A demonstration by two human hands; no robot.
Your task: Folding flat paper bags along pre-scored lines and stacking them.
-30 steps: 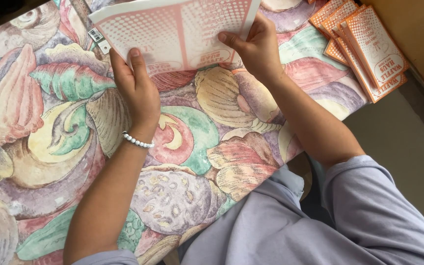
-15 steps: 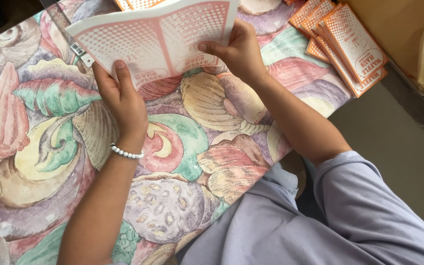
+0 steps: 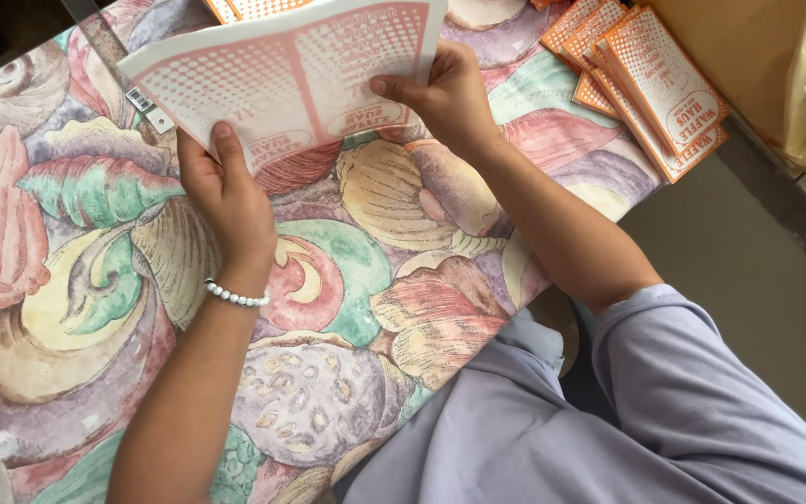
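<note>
Both my hands hold one white paper sheet (image 3: 291, 75) printed with orange dotted panels, lifted a little over the table. My left hand (image 3: 226, 196) pinches its near left edge, thumb on top; a white bead bracelet (image 3: 235, 296) circles that wrist. My right hand (image 3: 445, 93) grips the sheet's near right corner, thumb across the print. The sheet bends along a crease in its middle.
The table (image 3: 95, 280) wears a cloth with large shell patterns. A fanned stack of folded orange-and-white paper bags (image 3: 650, 84) lies at the far right. A metal ruler (image 3: 109, 56) pokes out under the sheet at the left. A cardboard box (image 3: 729, 47) stands beyond the bags.
The sheet and both hands have shifted slightly toward the right and nearer, and the view has tilted with them. The grip on both edges is unchanged.
</note>
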